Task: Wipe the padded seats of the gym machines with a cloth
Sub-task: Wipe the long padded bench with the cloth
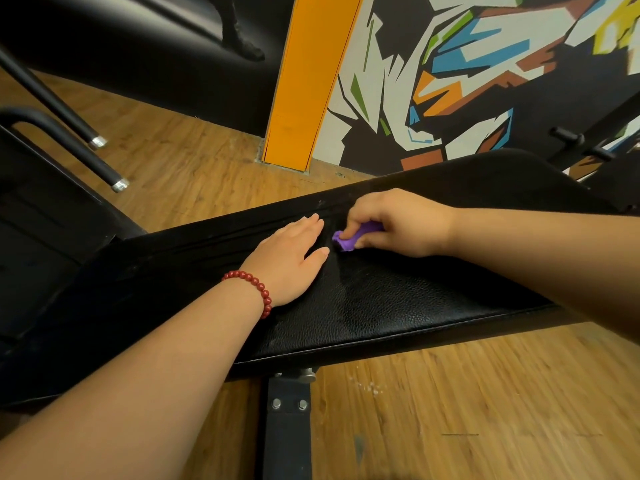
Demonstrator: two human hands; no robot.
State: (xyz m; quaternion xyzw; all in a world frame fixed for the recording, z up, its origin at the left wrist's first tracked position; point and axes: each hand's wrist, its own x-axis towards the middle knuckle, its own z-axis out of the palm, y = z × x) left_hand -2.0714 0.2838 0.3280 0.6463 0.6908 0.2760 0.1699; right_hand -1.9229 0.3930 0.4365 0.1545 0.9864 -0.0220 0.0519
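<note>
L hand [291, 258] lies flat on pad [398, 299], palm down, fingers straight, holding nothing. Red bead bracelet [252, 285] on that wrist. R hand [391, 223] is curled round a purple cloth [349, 237] and presses it on the pad top, just beside the L fingertips, not touching them.

Text: yellow shapes in the top-right corner of the mural [485, 81] could be lettering, but they're cut by the frame edge, can't read.

Hidden/unclear:
- Cloth is mostly inside the fist; only a bunched end shows by thumb + forefinger.
- Pad's L end merges into dark, edge hard to trace. Near R edge goes behind the R forearm.
- Post [289, 410] under the pad has 2 bolts, lower part cut off at the bottom.
- Bars [98, 142] w/ chrome caps at left, upper ends out of frame.
- Upholstery [138, 39] top left is too dark to ID.
</note>
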